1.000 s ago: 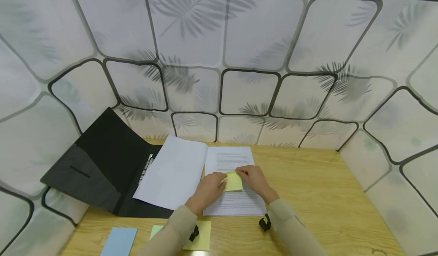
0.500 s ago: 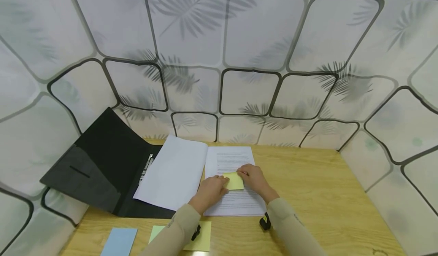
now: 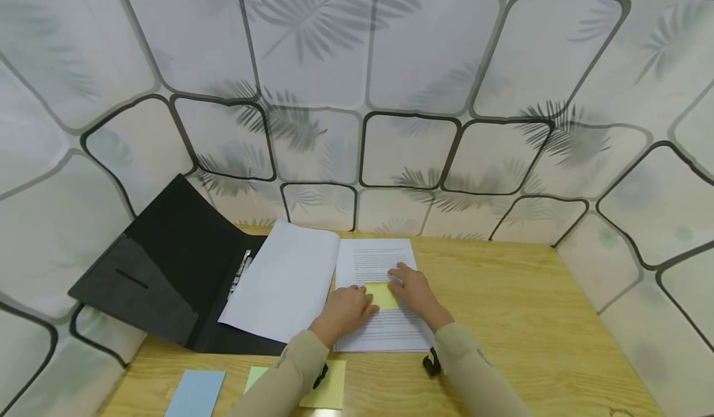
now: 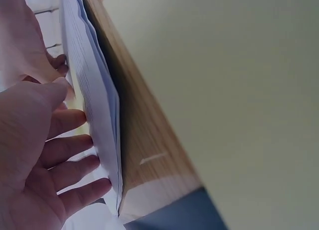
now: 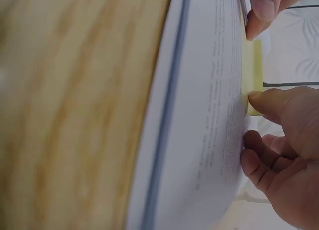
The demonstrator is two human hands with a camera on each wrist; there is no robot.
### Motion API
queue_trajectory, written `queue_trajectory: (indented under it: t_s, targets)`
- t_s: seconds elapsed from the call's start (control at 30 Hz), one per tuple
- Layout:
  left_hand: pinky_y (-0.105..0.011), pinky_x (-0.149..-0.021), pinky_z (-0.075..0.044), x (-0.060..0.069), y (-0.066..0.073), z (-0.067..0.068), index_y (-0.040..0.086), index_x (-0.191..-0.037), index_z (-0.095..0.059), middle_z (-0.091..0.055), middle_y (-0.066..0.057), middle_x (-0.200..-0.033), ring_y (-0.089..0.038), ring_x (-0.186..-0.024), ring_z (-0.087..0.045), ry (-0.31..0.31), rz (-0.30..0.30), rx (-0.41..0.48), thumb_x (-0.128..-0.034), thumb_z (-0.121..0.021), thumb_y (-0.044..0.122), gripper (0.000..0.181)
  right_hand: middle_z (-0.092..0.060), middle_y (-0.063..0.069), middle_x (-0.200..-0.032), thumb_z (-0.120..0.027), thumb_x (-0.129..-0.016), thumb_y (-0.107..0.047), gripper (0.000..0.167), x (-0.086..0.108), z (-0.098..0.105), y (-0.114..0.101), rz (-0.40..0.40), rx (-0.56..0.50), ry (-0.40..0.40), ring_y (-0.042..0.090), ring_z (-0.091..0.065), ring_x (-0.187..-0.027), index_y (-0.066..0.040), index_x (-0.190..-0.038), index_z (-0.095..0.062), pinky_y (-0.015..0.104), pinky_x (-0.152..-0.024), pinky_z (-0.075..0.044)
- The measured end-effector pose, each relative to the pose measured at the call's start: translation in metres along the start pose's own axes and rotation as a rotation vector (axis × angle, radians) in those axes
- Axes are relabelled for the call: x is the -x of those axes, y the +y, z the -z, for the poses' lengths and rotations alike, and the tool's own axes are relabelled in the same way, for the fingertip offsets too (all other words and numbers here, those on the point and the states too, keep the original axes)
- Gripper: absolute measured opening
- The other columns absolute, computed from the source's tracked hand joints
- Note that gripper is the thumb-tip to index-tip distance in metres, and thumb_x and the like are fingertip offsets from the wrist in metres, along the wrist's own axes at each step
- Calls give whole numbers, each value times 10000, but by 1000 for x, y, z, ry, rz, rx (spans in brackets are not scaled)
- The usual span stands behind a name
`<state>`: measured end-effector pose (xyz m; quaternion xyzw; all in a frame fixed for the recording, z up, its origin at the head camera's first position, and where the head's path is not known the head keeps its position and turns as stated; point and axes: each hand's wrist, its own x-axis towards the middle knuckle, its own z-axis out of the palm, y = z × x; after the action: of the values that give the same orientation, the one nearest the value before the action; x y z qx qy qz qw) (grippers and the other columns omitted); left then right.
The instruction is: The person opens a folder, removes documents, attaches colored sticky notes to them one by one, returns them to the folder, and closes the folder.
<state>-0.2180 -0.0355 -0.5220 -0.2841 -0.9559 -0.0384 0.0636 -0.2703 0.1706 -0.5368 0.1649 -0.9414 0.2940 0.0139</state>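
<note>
The head view shows both hands at work over the printed page [image 3: 385,339], which serves here as the landmark. A yellow sticky note [image 3: 383,296] lies about the middle of the printed page, between the hands. The left hand [image 3: 344,308] has its fingers loosely extended, some tips at the note's left edge; in the left wrist view they fan out against the printed page and grip nothing. The right hand [image 3: 414,290] is likewise relaxed: the right wrist view shows its thumb touching the note while other fingers, slightly bent, rest on the printed page. Whether the note lies wholly flat cannot be told.

The step in hand looks like placing the note and smoothing it down; the next move probably calls for light, even pressure along its edges, without shifting the printed page, before the hands lift away.

Left of the printed page, and meeting it, is a blank white sheet [image 3: 287,280]; beyond that, a black folder [image 3: 150,243] stands open with a metal clip [image 3: 240,271]. Nearer the person than the printed page, towards its left, lie a yellow paper [image 3: 331,389], a partly hidden green paper [image 3: 255,377] and a blue paper [image 3: 195,392].
</note>
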Motion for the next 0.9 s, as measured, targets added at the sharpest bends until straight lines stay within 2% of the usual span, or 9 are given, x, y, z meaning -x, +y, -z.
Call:
queue_trajectory:
  t_s: [0.17, 0.37, 0.53, 0.63, 0.7, 0.77, 0.9]
  targets:
    - [-391, -808, -627, -2, 0, 0, 146, -1089, -828, -765, -100, -1164, -263, -1004, -735, -9, -7, -12, -1099, -541, 429, 404, -504, 325, -1544, -716, -1005, -136, 365, 8, 3, -2, 49, 76, -48, 537, -565, -1346, -29, -1354, -703, 645, -1119, -469]
    - [-413, -886, -623, -3, -3, -3, 111, -1146, -826, -765, -144, -1229, -286, -1059, -745, 16, -11, 43, -1115, -512, 359, 401, -468, 347, -1561, -707, -1022, -183, 388, 16, 7, -4, 98, 141, -108, 544, -593, -1290, -39, -1382, -691, 638, -1085, -494]
    - [-405, -870, -619, -4, -4, -3, 101, -1048, -802, -784, -110, -1196, -270, -1061, -744, 28, -17, 70, -1105, -542, 310, 339, -418, 375, -1582, -667, -1051, -213, 429, 20, 9, -5, 91, 161, -155, 554, -583, -1298, -45, -1444, -642, 632, -1081, -499]
    - [-394, -853, -613, -5, -4, -3, 88, -1145, -765, -780, -81, -1220, -255, -1082, -733, 33, -10, 60, -1088, -590, 280, 266, -388, 392, -1590, -640, -1067, -221, 442, 20, 11, -6, 91, 169, -185, 573, -558, -1321, -44, -1471, -615, 643, -1093, -486]
    - [-390, -856, -610, -5, -4, -3, 79, -1267, -734, -766, -70, -1261, -250, -1113, -722, 33, -3, 43, -1073, -625, 273, 296, -374, 403, -1590, -623, -1076, -223, 447, 19, 11, -6, 95, 180, -200, 584, -544, -1331, -35, -1481, -602, 650, -1099, -478]
    - [-390, -854, -612, -6, -4, -3, 85, -1311, -721, -759, -72, -1281, -253, -1120, -721, 35, -1, 29, -1059, -653, 273, 322, -361, 409, -1593, -608, -1084, -227, 450, 19, 11, -5, 95, 187, -212, 594, -531, -1340, -31, -1490, -590, 655, -1108, -469]
    - [-386, -802, -617, -7, -4, -5, 119, -1198, -751, -767, -78, -1264, -257, -1059, -740, 47, -10, 14, -1040, -682, 286, 240, -356, 425, -1585, -602, -1086, -224, 448, 17, 12, -5, 95, 199, -218, 621, -524, -1330, -22, -1485, -591, 669, -1098, -470]
